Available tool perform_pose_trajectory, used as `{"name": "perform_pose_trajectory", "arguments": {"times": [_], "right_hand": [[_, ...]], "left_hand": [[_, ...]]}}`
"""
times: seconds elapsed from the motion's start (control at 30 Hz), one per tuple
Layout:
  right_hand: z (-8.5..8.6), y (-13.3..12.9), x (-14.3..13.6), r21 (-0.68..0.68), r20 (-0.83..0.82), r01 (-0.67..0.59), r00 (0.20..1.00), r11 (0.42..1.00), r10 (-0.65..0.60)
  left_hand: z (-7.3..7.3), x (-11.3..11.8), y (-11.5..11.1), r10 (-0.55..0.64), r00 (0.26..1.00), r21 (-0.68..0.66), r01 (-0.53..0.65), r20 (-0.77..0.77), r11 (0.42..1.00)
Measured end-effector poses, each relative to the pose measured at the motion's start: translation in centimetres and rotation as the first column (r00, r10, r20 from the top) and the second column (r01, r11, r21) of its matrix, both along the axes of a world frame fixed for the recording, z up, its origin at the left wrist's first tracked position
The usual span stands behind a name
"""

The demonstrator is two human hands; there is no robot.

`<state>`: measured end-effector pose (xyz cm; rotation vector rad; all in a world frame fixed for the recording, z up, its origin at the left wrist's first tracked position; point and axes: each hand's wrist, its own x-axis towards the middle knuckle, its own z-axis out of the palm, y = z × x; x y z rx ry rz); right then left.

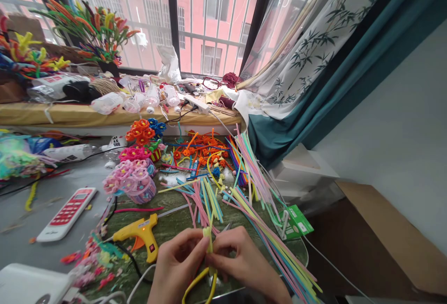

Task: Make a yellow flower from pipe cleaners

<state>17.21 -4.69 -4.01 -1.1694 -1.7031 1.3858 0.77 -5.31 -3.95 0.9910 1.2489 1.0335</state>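
Close in front of me, my left hand (179, 260) and my right hand (242, 257) meet, both with fingers pinched. Between the fingertips is a small bunch of folded pale yellow pipe cleaners (207, 233), standing upright; its middle is partly covered by the fingers. A deeper yellow loop (191, 289) hangs below, and whether it joins the bunch I cannot tell. Just beyond the fingers lie cut pink, yellow and blue pipe cleaners (199, 204). Metal blades, seemingly scissors (227, 226), peek out behind my right hand. A yellow glue gun (139, 234) rests left of my left hand.
Long pastel pipe cleaners (275, 243) stretch along the right. Pink pipe-cleaner flowers (134, 178), a white remote (68, 213) and colourful scraps (94, 262) occupy the left. A green card (296, 222) sits at the table's right edge. Bottles (108, 102) and a power strip (195, 104) line the sill.
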Motion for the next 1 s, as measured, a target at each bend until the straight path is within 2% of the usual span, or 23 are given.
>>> {"name": "perform_pose_trajectory", "arguments": {"times": [0.1, 0.3, 0.6, 0.87, 1.0], "right_hand": [[0.0, 0.0, 0.0, -0.040, -0.036, -0.013, 0.999, 0.999, 0.012], [-0.7, -0.4, 0.0, -0.122, -0.088, -0.041, 0.996, 0.992, 0.030], [-3.1, -0.9, 0.6, -0.267, -0.238, -0.150, 0.967, 0.952, 0.086], [-3.3, -1.0, 0.5, -0.227, -0.155, -0.074, 0.987, 0.971, 0.039], [-3.3, -1.1, 0.5, -0.228, -0.156, -0.062, 0.987, 0.972, 0.027]], "left_hand": [[0.0, -0.1, 0.3, -0.027, 0.998, -0.057, 0.031, 0.065, 0.998], [0.5, 0.6, -0.2, 0.072, 0.993, -0.068, -0.066, 0.093, 0.996], [-2.0, 0.8, 0.2, 0.075, 0.984, -0.134, -0.054, 0.161, 0.990], [-0.8, 1.0, 0.0, 0.076, 0.995, -0.107, -0.070, 0.058, 0.992], [-1.1, 1.1, -0.2, 0.060, 0.997, -0.089, -0.056, 0.041, 0.994]]}}
